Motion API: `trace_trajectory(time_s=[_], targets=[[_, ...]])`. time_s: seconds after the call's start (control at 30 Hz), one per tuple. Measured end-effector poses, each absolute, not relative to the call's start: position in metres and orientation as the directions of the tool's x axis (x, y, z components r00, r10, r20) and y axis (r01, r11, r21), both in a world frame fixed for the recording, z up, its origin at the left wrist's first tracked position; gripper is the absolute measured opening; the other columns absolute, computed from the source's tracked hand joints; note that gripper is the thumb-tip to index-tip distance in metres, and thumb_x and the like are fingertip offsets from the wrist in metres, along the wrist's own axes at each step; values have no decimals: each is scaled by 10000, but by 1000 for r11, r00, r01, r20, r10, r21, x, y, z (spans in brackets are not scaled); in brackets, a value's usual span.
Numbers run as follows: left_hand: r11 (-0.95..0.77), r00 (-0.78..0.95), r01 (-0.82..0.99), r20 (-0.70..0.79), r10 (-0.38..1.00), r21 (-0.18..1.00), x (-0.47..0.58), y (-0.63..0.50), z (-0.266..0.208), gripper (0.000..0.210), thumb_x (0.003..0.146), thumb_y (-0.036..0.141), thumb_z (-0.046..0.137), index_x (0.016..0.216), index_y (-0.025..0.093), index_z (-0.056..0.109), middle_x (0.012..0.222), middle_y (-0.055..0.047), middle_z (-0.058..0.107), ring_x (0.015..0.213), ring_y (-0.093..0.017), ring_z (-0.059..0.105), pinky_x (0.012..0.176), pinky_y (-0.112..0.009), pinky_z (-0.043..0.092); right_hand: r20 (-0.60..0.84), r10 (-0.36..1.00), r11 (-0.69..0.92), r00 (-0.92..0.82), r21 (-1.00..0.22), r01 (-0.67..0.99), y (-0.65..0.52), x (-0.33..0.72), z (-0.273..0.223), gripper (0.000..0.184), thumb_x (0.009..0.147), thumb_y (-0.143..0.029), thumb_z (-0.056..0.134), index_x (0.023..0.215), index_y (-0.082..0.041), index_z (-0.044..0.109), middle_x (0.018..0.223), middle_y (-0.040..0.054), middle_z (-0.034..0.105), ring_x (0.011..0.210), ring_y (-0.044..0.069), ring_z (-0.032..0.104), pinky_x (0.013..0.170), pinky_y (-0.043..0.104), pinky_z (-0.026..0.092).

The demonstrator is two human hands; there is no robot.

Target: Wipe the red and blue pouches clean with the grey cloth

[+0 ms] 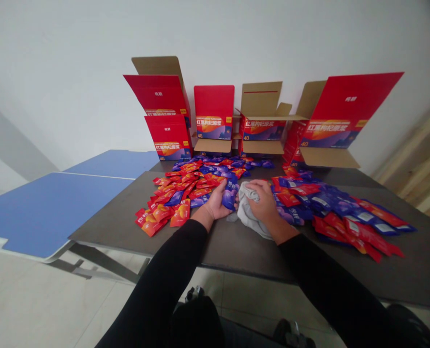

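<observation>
Head view, centre: gripping packet (230, 192) in left hand (217, 202), cloth (250, 218) in right hand (264, 202), fingers curled; seemingly midway, no telling done from undone in left heap (167, 192) or right heap (331, 198).

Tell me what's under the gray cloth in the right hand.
Dark tabletop shows along the lower edge of the gray cloth. The cloth and right hand cover whatever is directly beneath, so I can't see that.

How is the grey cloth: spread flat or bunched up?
Bunched up: the grey cloth is crumpled in the right hand, with folds and a loose part showing below.
</observation>
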State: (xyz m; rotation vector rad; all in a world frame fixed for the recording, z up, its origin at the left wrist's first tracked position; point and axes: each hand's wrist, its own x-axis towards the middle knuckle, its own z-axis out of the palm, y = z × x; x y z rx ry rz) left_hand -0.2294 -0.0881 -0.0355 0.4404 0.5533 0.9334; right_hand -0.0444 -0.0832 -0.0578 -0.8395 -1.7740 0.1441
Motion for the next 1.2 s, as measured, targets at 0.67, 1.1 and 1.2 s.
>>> trace_trajectory(time_s=[0.67,1.1,1.2], targets=[[580,514,-460,-331,791,672,-216,-92,-45,562,942,667,498,976,144,702,784,-89,734,686,-213,699,665,-305,541,757,550,810,-353,-380,445,-88,-57,-61,495,703,-70,523,1127,-235,720,1144,75,711,1081,307,628,1003,501,520],[501,515,-312,-300,803,808,-214,-102,-40,379,854,505,720,749,162,598,602,12,575,448,-80,486,426,-180,344,783,617,689,-82,-486,538,-71,-50,-67,320,821,-150,528,1079,-211,707,1080,100,685,1057,275,630,1008,483,515],[507,507,-287,-320,800,813,-216,-101,-41,349,798,455,766,747,159,587,607,17,564,473,-81,490,439,-174,354,774,631,671,-51,-511,537,-71,-50,-67,303,819,-160,540,1069,-208,704,1070,99,685,1063,277,622,1018,486,504]])
